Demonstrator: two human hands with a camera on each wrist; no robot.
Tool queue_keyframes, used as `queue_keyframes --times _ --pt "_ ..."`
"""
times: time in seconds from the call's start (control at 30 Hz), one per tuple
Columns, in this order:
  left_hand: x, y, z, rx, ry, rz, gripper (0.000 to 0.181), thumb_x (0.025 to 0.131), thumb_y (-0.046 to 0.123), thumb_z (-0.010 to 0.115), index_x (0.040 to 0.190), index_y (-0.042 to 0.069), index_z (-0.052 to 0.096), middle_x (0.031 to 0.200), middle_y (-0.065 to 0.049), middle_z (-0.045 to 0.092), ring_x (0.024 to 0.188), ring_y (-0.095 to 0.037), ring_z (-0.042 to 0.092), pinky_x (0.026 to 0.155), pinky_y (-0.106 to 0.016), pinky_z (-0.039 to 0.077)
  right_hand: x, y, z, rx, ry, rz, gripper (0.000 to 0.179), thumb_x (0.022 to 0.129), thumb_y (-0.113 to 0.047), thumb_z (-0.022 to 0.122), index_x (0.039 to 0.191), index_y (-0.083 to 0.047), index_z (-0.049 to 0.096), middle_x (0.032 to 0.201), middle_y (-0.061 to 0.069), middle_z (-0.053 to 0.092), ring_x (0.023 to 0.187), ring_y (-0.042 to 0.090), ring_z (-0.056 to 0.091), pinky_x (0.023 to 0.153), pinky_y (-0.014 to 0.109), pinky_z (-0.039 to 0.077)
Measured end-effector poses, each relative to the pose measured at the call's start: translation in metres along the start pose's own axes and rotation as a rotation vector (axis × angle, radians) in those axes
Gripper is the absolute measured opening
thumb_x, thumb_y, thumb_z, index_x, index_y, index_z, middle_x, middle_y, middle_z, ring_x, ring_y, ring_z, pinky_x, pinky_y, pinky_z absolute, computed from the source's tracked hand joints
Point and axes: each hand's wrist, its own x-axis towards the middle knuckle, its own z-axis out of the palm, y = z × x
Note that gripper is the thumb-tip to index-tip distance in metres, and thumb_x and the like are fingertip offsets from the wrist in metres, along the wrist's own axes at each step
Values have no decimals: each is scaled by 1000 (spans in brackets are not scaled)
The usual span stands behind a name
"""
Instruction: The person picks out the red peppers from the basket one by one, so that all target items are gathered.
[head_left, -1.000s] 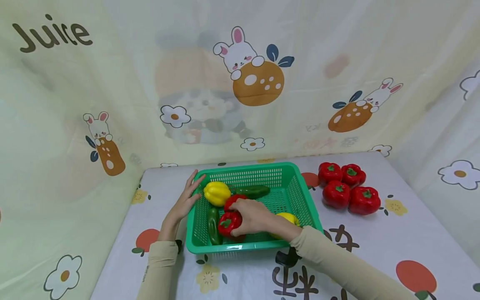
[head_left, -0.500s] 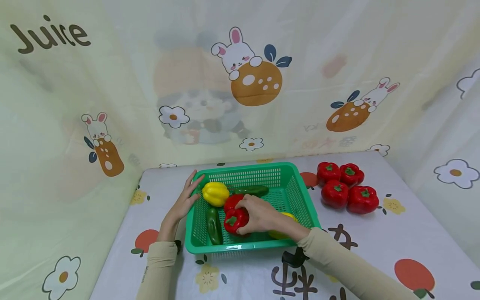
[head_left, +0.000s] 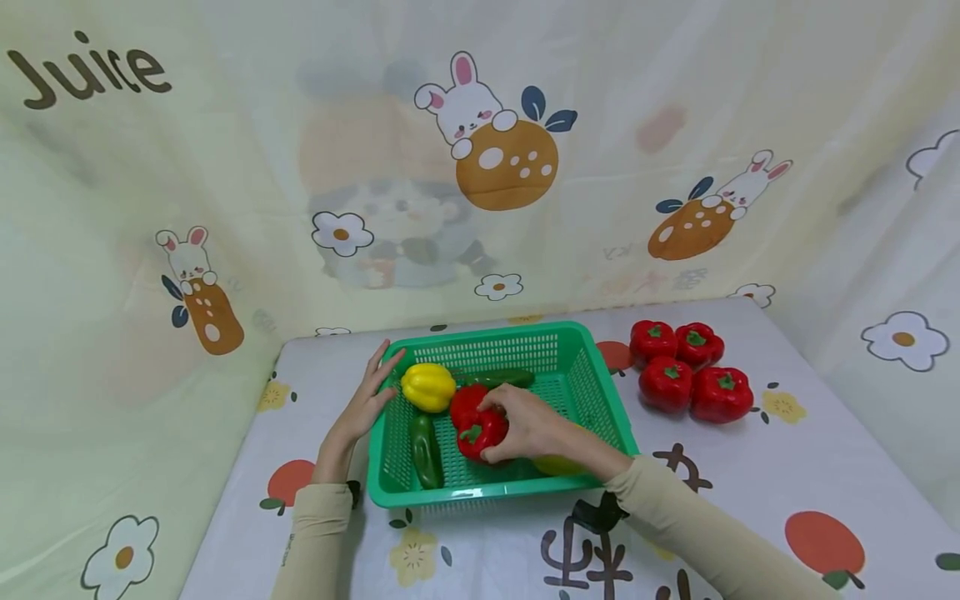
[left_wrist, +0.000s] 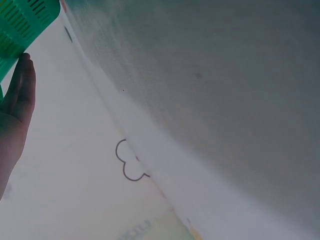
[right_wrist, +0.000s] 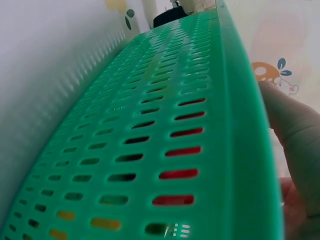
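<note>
A green slotted plastic basket (head_left: 617,400) stands on the table. My right hand (head_left: 529,427) reaches inside and grips a red bell pepper (head_left: 476,438) by its right side; another red bell pepper (head_left: 467,400) lies right behind it. Against the basket's left end rests my left hand (head_left: 365,402), its fingers straight along the wall, as the left wrist view also shows. A yellow bell pepper (head_left: 428,387) and two dark green cucumbers, one upright along the left (head_left: 426,454) and one at the back (head_left: 501,377), share the basket. Another yellow vegetable (head_left: 558,465) is partly hidden under my right wrist.
Several red bell peppers (head_left: 667,383) sit grouped on the table to the right of the basket. A printed cloth (head_left: 416,554) covers the table, and a patterned curtain (head_left: 390,167) hangs behind and at the sides. In the right wrist view the basket wall (right_wrist: 200,75) blocks most of the scene.
My right hand has moved the gripped red bell pepper a little right and back inside the basket, away from the left cucumber. The left hand stays at the basket's left end.
</note>
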Motion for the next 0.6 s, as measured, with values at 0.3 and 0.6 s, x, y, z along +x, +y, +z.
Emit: queue_keyframes --times 0.3,0.6 --pt "0 2 1 3 6 5 60 91 -11 42 149 -9 30 161 -27 -2 146 -47 -2 107 -74 5 -7 2 -11 70 77 62 67 73 -21 84 131 -5 53 119 9 61 104 23 57 73 32 58" --pt "-1 2 2 15 9 3 58 92 -11 43 149 -10 31 161 -27 -1 146 -48 -2 107 -74 5 -23 12 -27 41 167 16 73 74 -24 83 137 -5 53 121 9 58 109 26 55 76 33 57"
